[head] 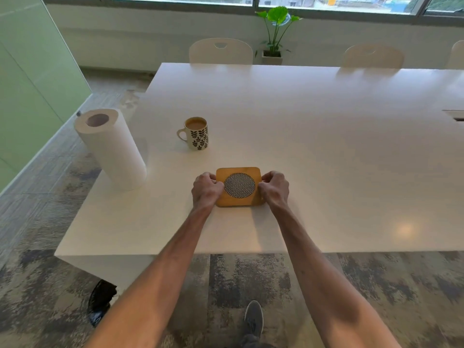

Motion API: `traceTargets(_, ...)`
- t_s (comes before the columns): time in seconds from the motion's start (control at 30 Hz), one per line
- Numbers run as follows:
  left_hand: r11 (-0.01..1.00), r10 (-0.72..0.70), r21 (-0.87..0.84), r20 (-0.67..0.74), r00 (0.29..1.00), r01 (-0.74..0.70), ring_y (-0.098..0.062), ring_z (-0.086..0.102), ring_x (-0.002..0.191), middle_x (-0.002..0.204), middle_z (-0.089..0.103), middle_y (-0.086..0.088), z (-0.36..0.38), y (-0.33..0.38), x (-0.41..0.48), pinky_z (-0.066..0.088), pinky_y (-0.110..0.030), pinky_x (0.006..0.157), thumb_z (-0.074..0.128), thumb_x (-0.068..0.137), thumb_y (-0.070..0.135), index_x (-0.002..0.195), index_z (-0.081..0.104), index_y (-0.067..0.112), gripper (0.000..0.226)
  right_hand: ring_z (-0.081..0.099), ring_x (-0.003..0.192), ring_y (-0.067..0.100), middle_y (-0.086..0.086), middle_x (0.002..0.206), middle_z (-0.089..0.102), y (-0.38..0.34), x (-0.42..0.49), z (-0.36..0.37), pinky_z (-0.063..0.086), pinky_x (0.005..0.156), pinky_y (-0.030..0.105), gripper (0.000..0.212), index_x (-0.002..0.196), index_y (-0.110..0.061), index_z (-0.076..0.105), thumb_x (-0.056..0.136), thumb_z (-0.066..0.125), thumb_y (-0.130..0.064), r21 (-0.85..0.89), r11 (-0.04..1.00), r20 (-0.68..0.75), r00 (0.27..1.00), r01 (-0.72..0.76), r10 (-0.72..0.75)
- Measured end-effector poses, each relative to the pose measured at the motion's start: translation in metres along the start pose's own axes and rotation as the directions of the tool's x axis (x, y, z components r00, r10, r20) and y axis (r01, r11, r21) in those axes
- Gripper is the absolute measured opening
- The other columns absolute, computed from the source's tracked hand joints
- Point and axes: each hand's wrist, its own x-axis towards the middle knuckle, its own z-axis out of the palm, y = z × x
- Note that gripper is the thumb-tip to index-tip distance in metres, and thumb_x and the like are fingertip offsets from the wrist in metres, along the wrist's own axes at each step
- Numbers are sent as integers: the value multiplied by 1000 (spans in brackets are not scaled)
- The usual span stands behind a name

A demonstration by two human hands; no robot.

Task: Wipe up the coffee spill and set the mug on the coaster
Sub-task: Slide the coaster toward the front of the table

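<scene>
Pinching a wooden coaster (238, 185) with left hand (206, 188) and right hand (274, 188), fingers curled on opposite edges.
Lying flat on the white table (326, 146) near its front edge; leaf-patterned mug (197, 133) of coffee behind and to the left, apart; paper towel roll (110, 149) upright farther left.

White table (326, 146) carries paper-towel roll (113, 151) at left; mug (197, 135) farther in; coaster (239, 185) nearest.

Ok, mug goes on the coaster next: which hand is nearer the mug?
Left. The left hand holds the coaster's left edge, with the mug beyond it; the right hand holds the right edge, farther off.
</scene>
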Motion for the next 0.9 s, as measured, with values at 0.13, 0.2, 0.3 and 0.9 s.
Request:
traceTargets(0.13, 1000, 5, 8, 16, 1000, -5, -27, 72, 121, 129, 77, -8, -1, -1, -1, 54, -36, 104, 66, 97, 15, 132, 75, 10, 37, 69, 94, 24, 11, 109, 79, 1, -2, 2, 58, 89, 33, 31, 112, -6, 78, 83, 68, 0, -18, 1000, -10, 1000, 5, -5)
traceTargets(0.2, 1000, 9, 11, 19, 1000, -9, -27, 71, 121, 130, 77, -8, -1, -2, 0, 55, -36, 104, 66, 97, 15, 132, 74, 10, 36, 66, 90, 22, 11, 108, 79, 0, -3, 4, 55, 83, 30, 30, 110, -5, 78, 83, 68, 0, -30, 999, -15, 1000, 12, -13)
traceTargets(0.3, 999, 32, 26, 20, 999, -32, -28, 71, 122, 132, 75, -10, -1, -4, -1, 55, -37, 105, 64, 97, 15, 133, 73, 9, 37, 68, 89, 24, 12, 105, 79, 0, -4, 6, 51, 79, 28, 28, 108, -4, 78, 83, 67, 1, -46, 999, -25, 999, 26, -27)
traceTargets(0.9, 987, 140, 79, -26, 990, -138, -33, 69, 118, 140, 61, -16, -7, -8, -5, 54, -37, 100, 64, 102, 18, 138, 68, 7, 38, 66, 113, 31, 14, 115, 73, 3, -7, 15, 51, 88, 32, 30, 119, -5, 75, 90, 67, -4, -97, 993, -132, 988, 69, -82)
